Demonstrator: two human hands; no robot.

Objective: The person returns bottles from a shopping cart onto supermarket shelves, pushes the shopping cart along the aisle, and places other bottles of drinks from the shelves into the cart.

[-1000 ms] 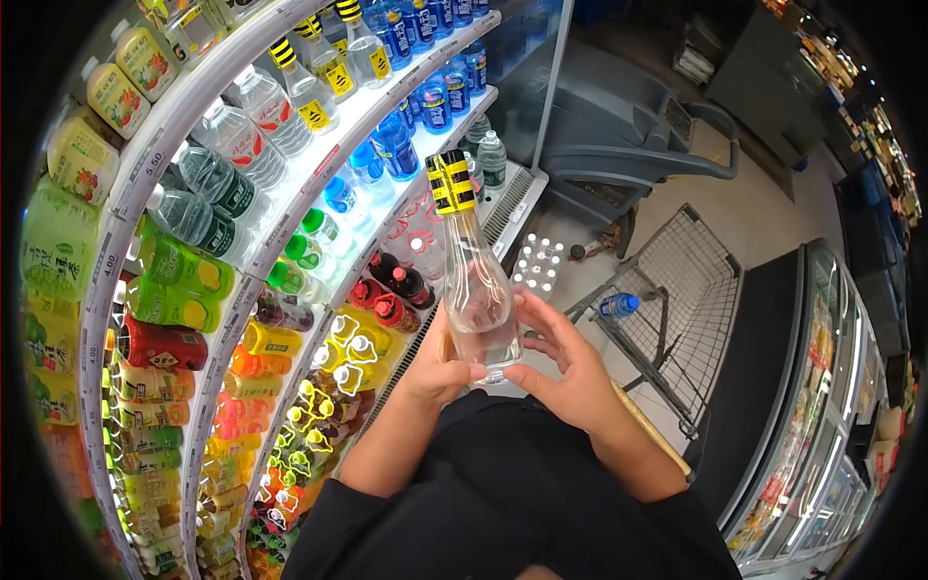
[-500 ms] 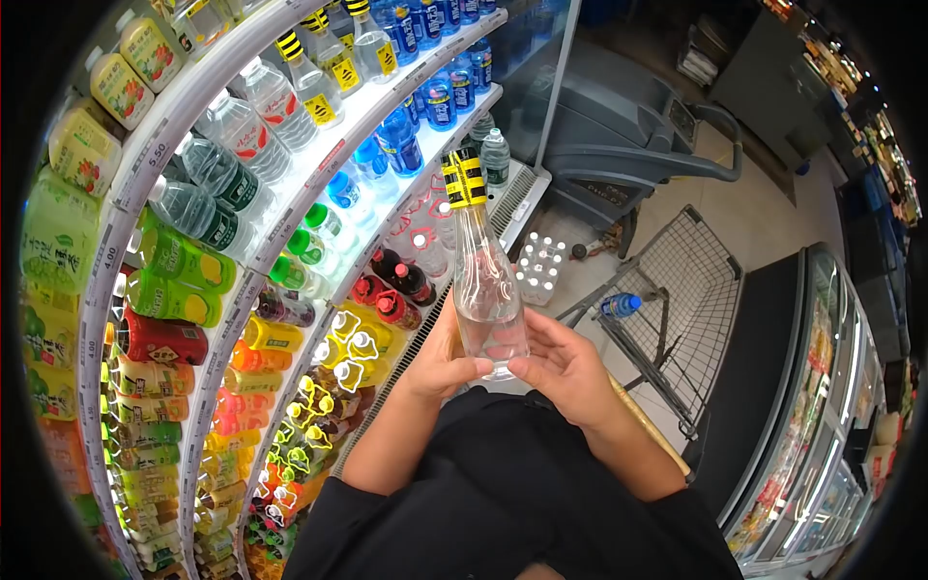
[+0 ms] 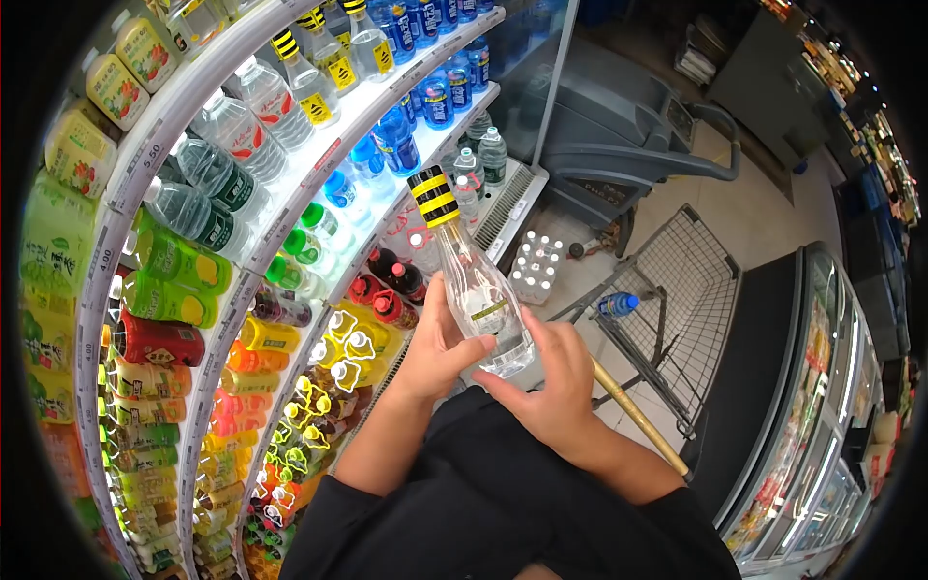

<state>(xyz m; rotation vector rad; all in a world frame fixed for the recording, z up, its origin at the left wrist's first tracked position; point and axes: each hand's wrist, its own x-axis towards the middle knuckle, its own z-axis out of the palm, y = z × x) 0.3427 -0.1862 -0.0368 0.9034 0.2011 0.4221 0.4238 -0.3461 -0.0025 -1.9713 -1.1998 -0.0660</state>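
A clear bottle [image 3: 474, 275] with a black-and-yellow striped cap is in front of my chest, its neck tilted to the upper left. My left hand [image 3: 433, 350] grips its lower left side, the thumb across the front. My right hand [image 3: 559, 379] holds the lower right side, fingers along the edge and thumb near the base. A small dark-green label strip shows on the bottle between the hands. Similar bottles with striped caps [image 3: 314, 72] stand on the upper shelf at the left.
A curved drinks shelf [image 3: 253, 253] full of bottles fills the left side. A shopping cart [image 3: 667, 319] with a blue-capped bottle [image 3: 619, 304] stands at right, beside a freezer case [image 3: 773, 387]. A bottle multipack [image 3: 538, 268] and a grey floor machine [image 3: 619, 126] are behind.
The bottle has turned in my hands and its neck has tipped further left. A green label strip now shows. My right thumb has shifted lower and left on the bottle.
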